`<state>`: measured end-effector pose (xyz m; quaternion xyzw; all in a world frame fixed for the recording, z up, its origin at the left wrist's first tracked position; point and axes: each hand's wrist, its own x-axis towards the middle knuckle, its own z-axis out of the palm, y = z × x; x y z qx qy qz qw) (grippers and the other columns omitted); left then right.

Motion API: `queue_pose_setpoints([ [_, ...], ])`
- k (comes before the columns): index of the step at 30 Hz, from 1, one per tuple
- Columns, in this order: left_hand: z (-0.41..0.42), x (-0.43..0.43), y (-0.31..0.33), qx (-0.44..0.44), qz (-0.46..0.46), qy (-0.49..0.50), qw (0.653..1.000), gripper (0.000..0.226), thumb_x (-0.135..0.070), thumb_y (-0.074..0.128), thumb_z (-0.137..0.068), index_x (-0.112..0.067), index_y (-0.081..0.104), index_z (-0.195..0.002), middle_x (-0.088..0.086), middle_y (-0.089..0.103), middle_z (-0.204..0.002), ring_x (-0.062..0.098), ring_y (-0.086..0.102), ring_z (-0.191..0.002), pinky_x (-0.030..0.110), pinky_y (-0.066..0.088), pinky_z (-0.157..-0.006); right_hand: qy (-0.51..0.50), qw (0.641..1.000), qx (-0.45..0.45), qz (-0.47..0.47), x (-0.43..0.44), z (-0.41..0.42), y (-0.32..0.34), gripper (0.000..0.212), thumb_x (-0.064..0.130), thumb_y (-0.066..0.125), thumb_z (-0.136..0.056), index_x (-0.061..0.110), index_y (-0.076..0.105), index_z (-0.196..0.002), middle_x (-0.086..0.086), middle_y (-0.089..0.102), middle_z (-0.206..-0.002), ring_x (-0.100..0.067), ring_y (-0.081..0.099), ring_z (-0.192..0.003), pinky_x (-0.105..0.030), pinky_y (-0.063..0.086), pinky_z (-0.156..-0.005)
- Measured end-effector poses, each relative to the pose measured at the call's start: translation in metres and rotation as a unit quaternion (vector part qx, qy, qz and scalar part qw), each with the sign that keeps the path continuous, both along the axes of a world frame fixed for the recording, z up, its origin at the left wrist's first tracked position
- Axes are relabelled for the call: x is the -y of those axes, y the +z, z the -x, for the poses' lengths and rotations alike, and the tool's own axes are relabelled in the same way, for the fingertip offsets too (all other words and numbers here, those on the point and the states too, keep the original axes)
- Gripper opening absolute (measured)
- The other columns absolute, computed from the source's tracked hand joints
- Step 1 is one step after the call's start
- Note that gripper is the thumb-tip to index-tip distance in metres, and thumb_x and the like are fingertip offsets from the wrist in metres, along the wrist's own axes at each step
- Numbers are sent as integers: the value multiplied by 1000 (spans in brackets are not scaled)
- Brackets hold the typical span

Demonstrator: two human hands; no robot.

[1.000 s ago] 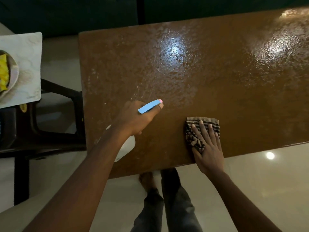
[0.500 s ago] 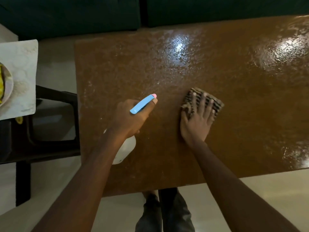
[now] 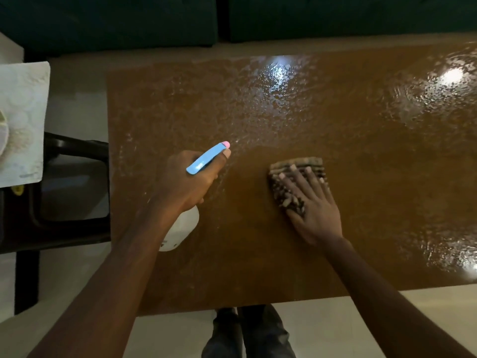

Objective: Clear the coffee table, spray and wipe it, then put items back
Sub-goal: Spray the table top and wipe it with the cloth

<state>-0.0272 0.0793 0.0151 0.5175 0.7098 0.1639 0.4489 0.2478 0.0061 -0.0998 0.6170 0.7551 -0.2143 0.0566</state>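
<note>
The left hand (image 3: pixel 191 182) is wrapped around the neck of a spray bottle (image 3: pixel 180 228), its white body hanging below the wrist over the table's left part and its blue nozzle pointing up and to the right. The right hand (image 3: pixel 309 202) lies flat, fingers spread, pressing a striped cloth (image 3: pixel 296 177) onto the wet brown coffee table (image 3: pixel 361 151), near its middle.
</note>
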Motion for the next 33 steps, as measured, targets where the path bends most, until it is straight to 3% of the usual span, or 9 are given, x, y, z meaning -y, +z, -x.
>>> queue_pose_setpoints([
  [3, -2, -5, 3, 4, -5, 4, 1000, 53, -59, 56, -87, -9, 67, -75, 15, 67, -71, 28, 62, -57, 22, 50, -45, -164, 986, 3, 0, -40, 19, 2, 69, 61, 14, -92, 44, -3, -156, 13, -13, -165, -17, -15, -152, -42, -4, -123],
  [5, -3, -8, 6, 7, -10, 13, 1000, 54, -59, 55, -87, -8, 67, -75, 15, 67, -72, 29, 62, -57, 22, 50, -44, -206, 979, 6, -1, -58, 50, 1, 71, 62, 13, -91, 40, -4, -157, 8, -13, -165, -21, -15, -152, -44, -4, -123],
  [7, -3, -12, 9, 13, -10, 26, 1000, 56, -60, 56, -87, -6, 67, -76, 17, 67, -74, 30, 62, -58, 25, 51, -46, -155, 988, -4, 5, -60, 80, 2, 72, 64, 11, -91, 39, -5, -157, 6, -14, -165, -23, -16, -152, -43, -7, -123],
  [10, -3, -20, 10, 5, 2, 34, 999, 58, -61, 56, -87, -5, 67, -76, 18, 67, -75, 30, 62, -57, 27, 51, -48, 7, 1000, -20, 15, -35, 103, 3, 72, 65, 13, -92, 40, -8, -156, 8, -18, -165, -19, -22, -150, -39, -13, -121],
  [14, -5, -31, 8, -20, -9, 15, 1000, 59, -64, 56, -85, -7, 69, -76, 14, 69, -73, 28, 66, -58, 35, 57, -50, 113, 993, -12, 8, -5, 70, -3, 71, 65, 22, -95, 42, -6, -156, 12, -9, -165, -15, -14, -152, -38, -10, -122],
  [18, -8, -46, 2, -20, -26, -3, 999, 59, -63, 58, -85, -5, 69, -77, 16, 68, -70, 32, 66, -60, 45, 57, -50, 12, 1000, -6, -1, 4, 29, -3, 72, 60, 32, -94, 41, 4, -157, 11, 2, -166, -16, 0, -153, -37, -3, -122],
  [24, -6, -62, -7, -56, -1, -35, 998, 66, -69, 57, -81, -4, 67, -74, 17, 67, -69, 35, 64, -61, 51, 57, -57, -163, 987, -13, 0, -33, 27, 2, 69, 58, 21, -91, 43, 0, -156, 15, -10, -165, -11, -16, -151, -36, -7, -122],
  [27, 2, -69, -5, -54, 9, -34, 998, 65, -68, 55, -83, -5, 67, -75, 17, 68, -72, 34, 64, -61, 44, 56, -55, -243, 970, -19, -14, -70, 42, -1, 69, 57, 20, -92, 42, -3, -156, 13, -12, -165, -12, -18, -150, -38, -7, -122],
  [33, 21, -75, -2, -28, -4, 13, 1000, 59, -64, 55, -85, -6, 68, -81, 15, 70, -77, 30, 66, -62, 37, 55, -50, -232, 972, -15, -22, -160, 99, -5, 70, 60, 19, -95, 37, -2, -157, 4, -10, -166, -21, -14, -152, -42, -7, -123],
])
